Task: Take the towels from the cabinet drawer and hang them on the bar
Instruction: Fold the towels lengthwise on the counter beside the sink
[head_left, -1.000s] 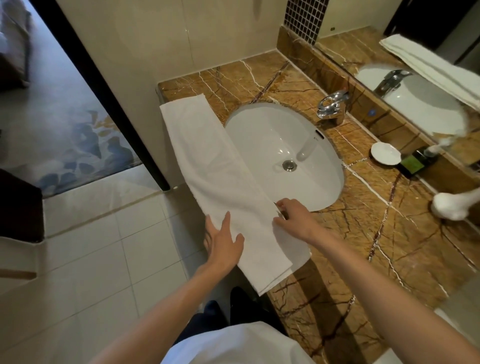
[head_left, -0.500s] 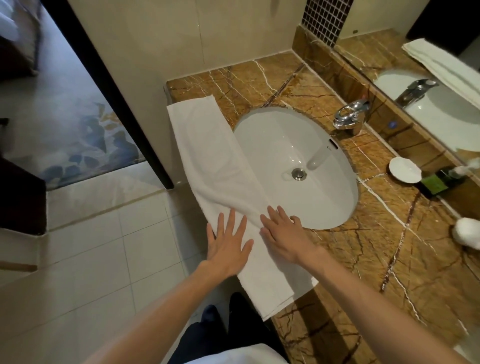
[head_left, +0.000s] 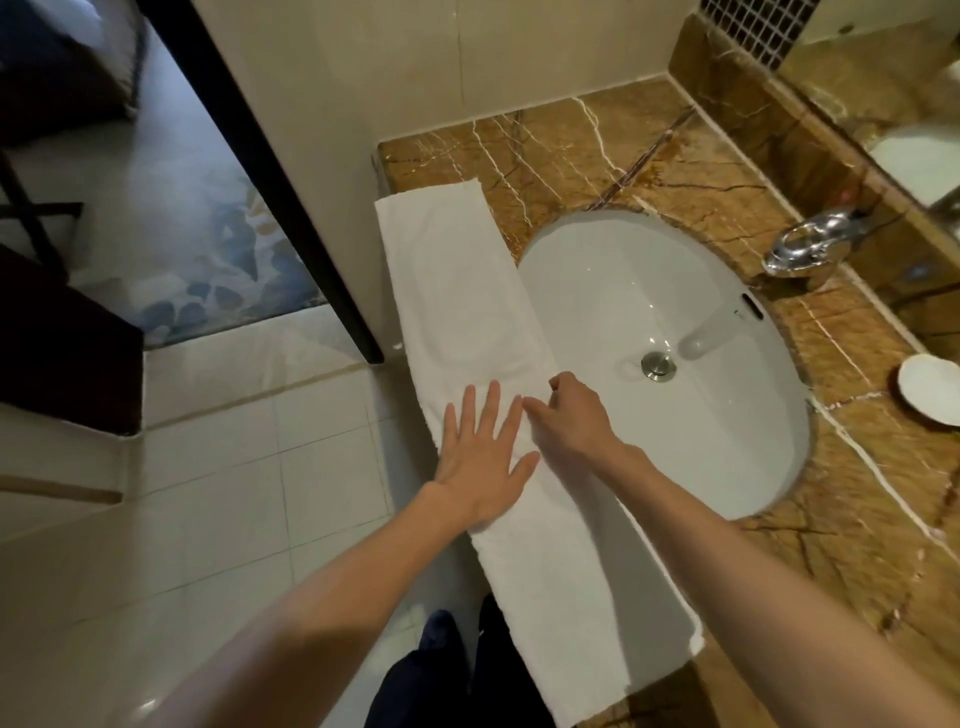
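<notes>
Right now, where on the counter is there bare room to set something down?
Free: the marble counter behind the sink up to the wall corner, and the marble right of the basin in front of the white dish. Crowded: the front left edge, covered by the towel with the left hand and right hand on it.
</notes>
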